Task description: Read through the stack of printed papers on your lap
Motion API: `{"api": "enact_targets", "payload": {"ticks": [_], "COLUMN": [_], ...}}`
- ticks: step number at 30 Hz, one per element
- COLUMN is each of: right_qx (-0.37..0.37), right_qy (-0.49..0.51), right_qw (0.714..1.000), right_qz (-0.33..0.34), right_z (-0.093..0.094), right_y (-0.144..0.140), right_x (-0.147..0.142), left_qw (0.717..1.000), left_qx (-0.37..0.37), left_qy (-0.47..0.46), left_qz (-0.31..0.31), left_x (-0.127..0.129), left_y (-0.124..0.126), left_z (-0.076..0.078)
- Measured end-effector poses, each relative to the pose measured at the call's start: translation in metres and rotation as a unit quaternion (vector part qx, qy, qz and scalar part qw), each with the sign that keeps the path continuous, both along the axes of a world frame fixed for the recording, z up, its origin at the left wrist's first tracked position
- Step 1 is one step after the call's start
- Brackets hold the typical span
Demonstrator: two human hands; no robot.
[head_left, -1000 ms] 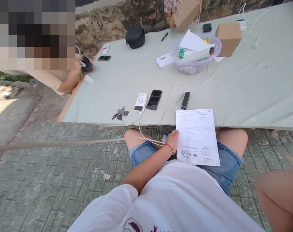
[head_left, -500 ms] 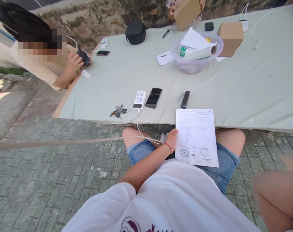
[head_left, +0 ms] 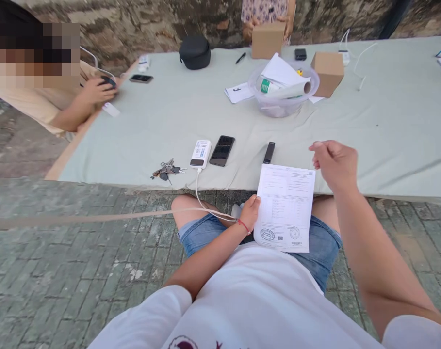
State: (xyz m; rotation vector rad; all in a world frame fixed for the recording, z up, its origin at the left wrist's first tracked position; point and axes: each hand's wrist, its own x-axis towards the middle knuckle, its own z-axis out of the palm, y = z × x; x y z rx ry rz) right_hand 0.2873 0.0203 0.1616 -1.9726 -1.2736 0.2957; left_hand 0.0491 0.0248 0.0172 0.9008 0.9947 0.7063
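My left hand [head_left: 250, 213], a red cord at its wrist, grips the left edge of a printed sheet of paper [head_left: 284, 206] bearing two round stamps. The sheet lies over my lap, its top edge overlapping the table. Raised above the table's near edge, just right of the paper's upper corner, my right hand [head_left: 337, 162] has curled fingers and nothing visible in them. Beyond the sheet lies a black stapler-like object [head_left: 269, 152], its near end partly covered. To the left are a dark phone [head_left: 222, 150], a white power bank [head_left: 200, 154] with a cable, and a key bunch [head_left: 167, 169].
A clear plastic basin [head_left: 278, 106] holds papers and a roll. Near it stand a cardboard box [head_left: 327, 75] and another box [head_left: 267, 41] held by a person across the table. A black case [head_left: 194, 52] stands farther left. At far left, another person's hand [head_left: 96, 90] holds a dark object.
My right arm has swung in from the lower right, bringing the hand over the table edge beside the paper. My left hand keeps its hold. Across the table, the held box has been lowered.
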Motion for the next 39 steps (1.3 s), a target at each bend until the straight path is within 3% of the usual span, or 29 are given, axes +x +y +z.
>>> {"api": "enact_targets", "payload": {"ticks": [4,8,16,22,31,39], "right_qx": [-0.039,-0.077,-0.132,-0.167,-0.227,-0.283], "right_qy": [-0.122,-0.165,-0.072,-0.05,-0.074,-0.061], "right_qw": [0.981,0.961,0.966,0.961,0.946,0.941], "right_qz": [0.149,0.208,0.212,0.216,0.22,0.178], "right_z": [-0.029,-0.042,-0.025,-0.023,-0.055,-0.085], "right_y": [0.014,0.026,0.045,0.06,0.073,0.083], "right_x": [-0.028,-0.044,-0.028,-0.032,-0.028,-0.021], "left_qw": [1.0,0.999,0.995,0.996,0.995,0.994], "left_qx": [0.012,0.038,0.081,0.064,-0.052,-0.082], "left_qy": [-0.01,-0.016,-0.008,-0.026,-0.081,-0.065], "left_qz": [-0.005,-0.029,-0.06,-0.051,-0.007,-0.021], "left_x": [-0.001,-0.003,-0.003,-0.005,-0.008,-0.007], "left_y": [-0.002,-0.004,-0.007,-0.009,-0.012,-0.005], "left_z": [0.006,0.012,0.019,0.013,-0.004,-0.015]}}
